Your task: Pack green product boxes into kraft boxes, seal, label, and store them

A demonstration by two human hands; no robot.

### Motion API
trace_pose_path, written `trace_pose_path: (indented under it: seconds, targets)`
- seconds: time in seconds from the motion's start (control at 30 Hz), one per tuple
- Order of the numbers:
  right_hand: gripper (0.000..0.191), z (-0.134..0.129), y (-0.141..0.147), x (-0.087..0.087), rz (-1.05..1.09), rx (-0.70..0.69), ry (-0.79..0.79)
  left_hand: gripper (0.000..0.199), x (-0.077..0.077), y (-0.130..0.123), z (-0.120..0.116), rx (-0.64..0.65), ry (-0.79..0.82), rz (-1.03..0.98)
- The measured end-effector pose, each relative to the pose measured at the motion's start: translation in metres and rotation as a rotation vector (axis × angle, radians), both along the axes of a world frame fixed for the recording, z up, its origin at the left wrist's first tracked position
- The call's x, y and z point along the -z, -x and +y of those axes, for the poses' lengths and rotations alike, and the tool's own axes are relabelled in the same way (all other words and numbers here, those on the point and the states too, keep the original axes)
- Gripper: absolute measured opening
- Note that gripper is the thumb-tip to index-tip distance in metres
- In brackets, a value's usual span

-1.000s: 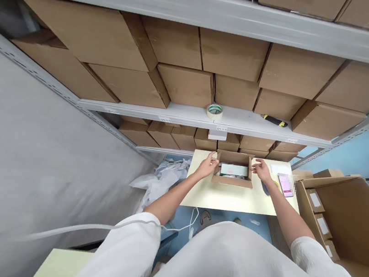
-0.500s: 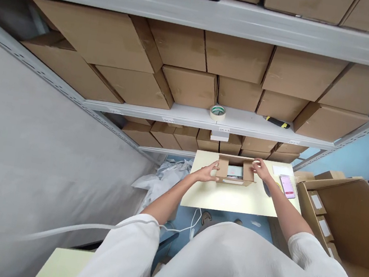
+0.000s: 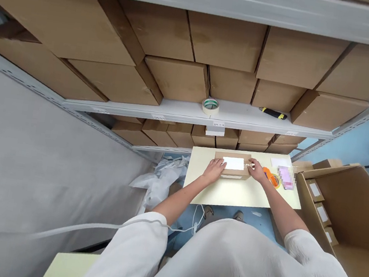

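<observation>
A small cardboard box (image 3: 236, 172) stands closed on the pale yellow table (image 3: 224, 195), with a white label (image 3: 233, 163) on its top. My left hand (image 3: 214, 170) rests on the box's left end, its fingers together on the top edge by the label. At the right end, my right hand (image 3: 256, 170) has its fingers bent against the box, where a shiny strip like clear tape shows. Just right of that hand lies an orange tape dispenser (image 3: 271, 176), partly behind the wrist.
A phone (image 3: 286, 178) and white paper (image 3: 280, 162) lie at the table's right. Beyond is a large open carton (image 3: 357, 210) holding small labelled boxes. A shelf (image 3: 187, 118) bears a tape roll (image 3: 210, 106), a cutter (image 3: 273, 113) and boxes. White plastic (image 3: 162, 181) lies left.
The box was open with its contents showing; now its top is shut and bears a label. Both hands have moved onto it, and the orange dispenser now shows. The view has shifted.
</observation>
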State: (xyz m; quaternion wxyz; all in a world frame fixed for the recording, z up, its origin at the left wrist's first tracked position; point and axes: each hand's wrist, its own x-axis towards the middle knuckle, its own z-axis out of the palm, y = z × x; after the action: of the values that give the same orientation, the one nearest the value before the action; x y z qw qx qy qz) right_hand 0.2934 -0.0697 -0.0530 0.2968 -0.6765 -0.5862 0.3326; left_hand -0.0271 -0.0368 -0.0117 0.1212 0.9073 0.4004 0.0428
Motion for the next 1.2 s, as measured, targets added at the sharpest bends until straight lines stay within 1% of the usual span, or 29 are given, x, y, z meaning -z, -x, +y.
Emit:
trace_pose_path:
  seconds: [0.1,0.2,0.27,0.33,0.4,0.5,0.57,0.63,0.77,0.9,1.1,1.2]
  targets:
    - [0.047,-0.003,0.003,0.006,0.004,0.006,-0.027,0.050,0.007,-0.002,-0.006,0.002,-0.020,0.018]
    - [0.050,-0.010,0.000,0.007,0.013,0.018,-0.004,0.057,0.009,-0.005,-0.005,0.002,-0.004,0.046]
    - [0.050,-0.018,-0.010,0.006,-0.003,0.056,0.011,0.062,0.009,-0.008,-0.003,-0.011,0.010,0.059]
    - [0.046,-0.030,-0.024,0.005,-0.070,0.108,0.032,0.063,0.010,-0.012,-0.002,-0.029,0.018,0.057]
    - [0.041,-0.043,-0.042,0.005,-0.198,0.173,0.090,0.063,0.011,-0.016,-0.003,-0.038,0.022,0.050]
    - [0.032,-0.063,-0.065,0.007,-0.412,0.257,0.247,0.063,0.015,-0.020,-0.006,-0.032,0.031,0.052]
    - [0.031,-0.074,-0.075,0.011,-0.508,0.291,0.345,0.063,0.017,-0.022,-0.009,-0.033,0.036,0.064]
    - [0.033,-0.080,-0.079,0.016,-0.567,0.310,0.411,0.063,0.018,-0.023,-0.010,-0.035,0.039,0.076]
    - [0.034,-0.081,-0.079,0.024,-0.601,0.285,0.502,0.062,0.018,-0.023,-0.010,-0.036,0.047,0.096]
    - [0.031,-0.079,-0.078,0.025,-0.595,0.231,0.538,0.062,0.019,-0.023,-0.008,-0.045,0.039,0.111]
    - [0.032,-0.082,-0.081,0.021,-0.632,0.162,0.558,0.063,0.024,-0.022,-0.010,-0.064,0.035,0.095]
    - [0.035,-0.082,-0.083,0.013,-0.653,0.144,0.546,0.063,0.025,-0.022,-0.009,-0.068,0.040,0.103]
